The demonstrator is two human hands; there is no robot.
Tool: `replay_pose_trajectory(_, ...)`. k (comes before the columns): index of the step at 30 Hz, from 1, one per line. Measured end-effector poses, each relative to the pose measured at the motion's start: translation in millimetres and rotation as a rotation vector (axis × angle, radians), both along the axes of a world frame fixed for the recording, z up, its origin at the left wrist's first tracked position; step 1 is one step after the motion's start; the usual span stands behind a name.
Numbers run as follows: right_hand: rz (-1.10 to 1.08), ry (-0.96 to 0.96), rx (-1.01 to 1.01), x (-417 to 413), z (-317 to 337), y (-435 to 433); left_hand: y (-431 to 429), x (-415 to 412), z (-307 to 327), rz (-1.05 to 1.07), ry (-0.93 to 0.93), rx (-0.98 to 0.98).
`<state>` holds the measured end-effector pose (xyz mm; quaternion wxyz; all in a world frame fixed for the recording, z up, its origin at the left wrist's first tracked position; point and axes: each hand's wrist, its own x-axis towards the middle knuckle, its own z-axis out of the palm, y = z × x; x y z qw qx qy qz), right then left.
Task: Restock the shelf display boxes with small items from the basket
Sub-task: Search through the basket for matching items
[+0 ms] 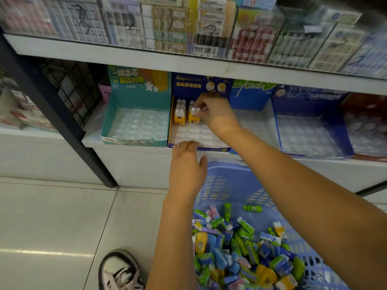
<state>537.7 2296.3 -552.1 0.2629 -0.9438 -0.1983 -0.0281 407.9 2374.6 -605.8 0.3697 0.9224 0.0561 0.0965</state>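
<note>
Closest in, the blue basket (226,185) sits on the floor below the shelf (129,146). It is heaped with small wrapped items (240,248) in green, blue, yellow and pink, too many to count. The right hand (213,114) reaches over it into the dark blue display box (188,80). Its thumb and fingertips pinch the white top of a yellow item (192,119), which stands upright near the box's back left corner. Just beside that one, against the left wall, a second yellow item (179,114) also stands upright, making two in this box. The left hand (186,166) is spread flat, fingers straight and together, thumb held apart. Its fingertips touch the front edge of the same box. Five display boxes line the shelf: a teal box (138,88) at the left, the dark blue one, then three more to the right. The last of these is only partly in view. One shoe (119,271) shows on the floor by the basket.
</note>
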Motion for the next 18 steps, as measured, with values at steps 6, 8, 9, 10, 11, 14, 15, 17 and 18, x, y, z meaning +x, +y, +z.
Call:
replay_pose_trajectory(6,0.038,-0.057,-0.083,4,-8,3,3,2,-3,-0.014,0.001,-0.014)
replay_pose_trajectory(8,0.042,-0.073,-0.133,7,-3,6,3,3,-3,-0.018,-0.006,-0.014)
replay_pose_trajectory(9,0.042,-0.071,-0.177,8,0,9,3,2,-2,-0.017,-0.017,-0.033)
replay_pose_trajectory(10,0.045,-0.068,-0.22,6,4,9,2,1,-1,-0.01,-0.042,-0.078)
replay_pose_trajectory(11,0.048,-0.066,-0.235,2,6,7,-1,-1,1,0.003,-0.083,-0.142)
replay_pose_trajectory(14,0.042,-0.115,-0.054,-32,6,-23,-13,-7,8,0.019,-0.181,-0.298)
replay_pose_trajectory(15,0.027,-0.107,0.013,-47,1,-41,-19,-7,8,-0.003,-0.161,-0.307)
replay_pose_trajectory(17,-0.021,0.064,0.056,-77,-20,-84,-32,-6,0,-0.082,-0.021,-0.254)
replay_pose_trajectory(18,-0.04,0.218,0.022,-92,-35,-106,-39,-6,-8,-0.143,0.095,-0.197)
